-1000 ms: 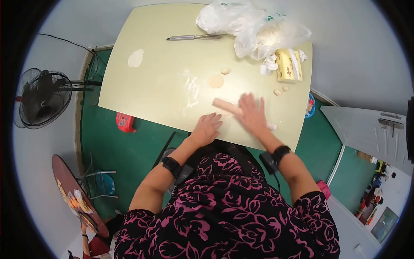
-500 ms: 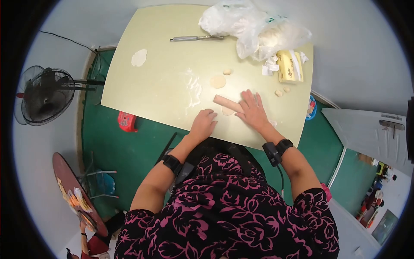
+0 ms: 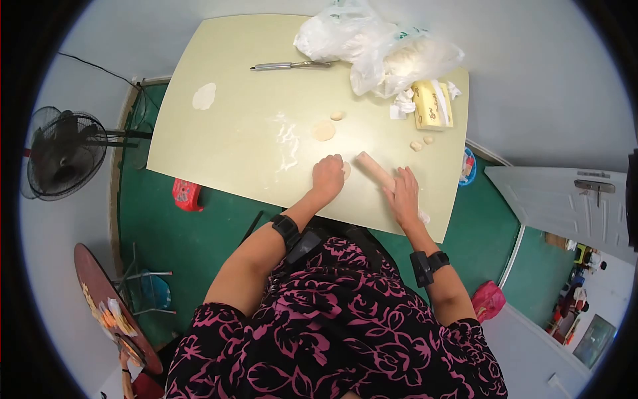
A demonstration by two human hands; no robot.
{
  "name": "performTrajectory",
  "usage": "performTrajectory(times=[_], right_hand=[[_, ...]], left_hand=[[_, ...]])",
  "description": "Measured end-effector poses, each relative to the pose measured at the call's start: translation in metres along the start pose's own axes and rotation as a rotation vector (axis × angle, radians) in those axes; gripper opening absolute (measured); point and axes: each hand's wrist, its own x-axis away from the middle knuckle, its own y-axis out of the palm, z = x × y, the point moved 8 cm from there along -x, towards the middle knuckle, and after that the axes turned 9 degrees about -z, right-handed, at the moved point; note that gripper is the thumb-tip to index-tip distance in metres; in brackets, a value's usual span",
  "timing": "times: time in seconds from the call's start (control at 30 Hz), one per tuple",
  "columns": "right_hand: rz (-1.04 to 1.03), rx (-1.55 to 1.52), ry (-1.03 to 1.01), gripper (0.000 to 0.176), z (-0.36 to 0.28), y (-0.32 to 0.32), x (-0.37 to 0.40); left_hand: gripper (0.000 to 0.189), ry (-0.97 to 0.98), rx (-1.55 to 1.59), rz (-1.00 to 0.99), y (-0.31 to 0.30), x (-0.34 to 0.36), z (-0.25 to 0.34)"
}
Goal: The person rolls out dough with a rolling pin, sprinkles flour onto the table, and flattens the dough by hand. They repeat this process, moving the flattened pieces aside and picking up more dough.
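My left hand (image 3: 327, 179) is closed, its fingertips pinching the edge of a small dough wrapper (image 3: 346, 171) on the table. My right hand (image 3: 404, 195) holds the near end of a short wooden rolling pin (image 3: 374, 169), which slants away just right of the dough. Beyond my hands lies a flat round wrapper (image 3: 324, 130) with a small lump of dough (image 3: 337, 116) behind it. Two more lumps (image 3: 421, 143) sit to the right. White flour (image 3: 287, 143) is smeared left of my left hand.
A larger flat dough piece (image 3: 205, 96) lies at the left of the pale table (image 3: 232, 46). Toward the back are a grey-handled tool (image 3: 274, 66), plastic bags (image 3: 399, 61) and a yellow tissue pack (image 3: 432, 106). A fan (image 3: 70, 153) stands left; another person's arm (image 3: 126, 379) shows lower left.
My left hand has moved right and forward onto the dough wrapper. The rolling pin has come off the dough to the right, turned more lengthwise, with my right hand now around its near end.
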Motion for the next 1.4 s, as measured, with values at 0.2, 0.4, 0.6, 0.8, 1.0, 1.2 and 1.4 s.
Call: performTrajectory(times=[0.2,0.4,0.6,0.8,1.0,1.2,1.4], right_hand=[[-0.006,-0.030,-0.004,0.039,-0.004,-0.003,0.000],[-0.069,-0.058,-0.105,0.041,-0.033,0.015,-0.016],[-0.100,0.171,-0.109,0.058,-0.055,0.023,-0.029],[-0.299,0.133,-0.070,0.075,-0.049,0.038,-0.032],[-0.103,0.185,-0.019,0.076,-0.033,0.017,-0.061],[-0.346,0.080,-0.126,0.082,-0.065,0.034,-0.024],[-0.119,0.115,-0.066,0.081,-0.027,0.015,-0.073]], left_hand=[[0.020,-0.545,1.131,-0.148,0.033,0.014,-0.044],[0.017,-0.471,0.960,-0.074,0.032,0.060,-0.055],[0.016,-0.398,0.896,-0.130,0.037,0.093,-0.070],[0.016,-0.423,0.929,-0.130,0.021,0.083,-0.069],[0.015,-0.407,0.960,-0.096,0.017,0.081,-0.076],[0.015,-0.432,0.955,-0.135,0.017,0.079,-0.081],[0.019,-0.430,0.980,-0.143,0.014,0.070,-0.081]])
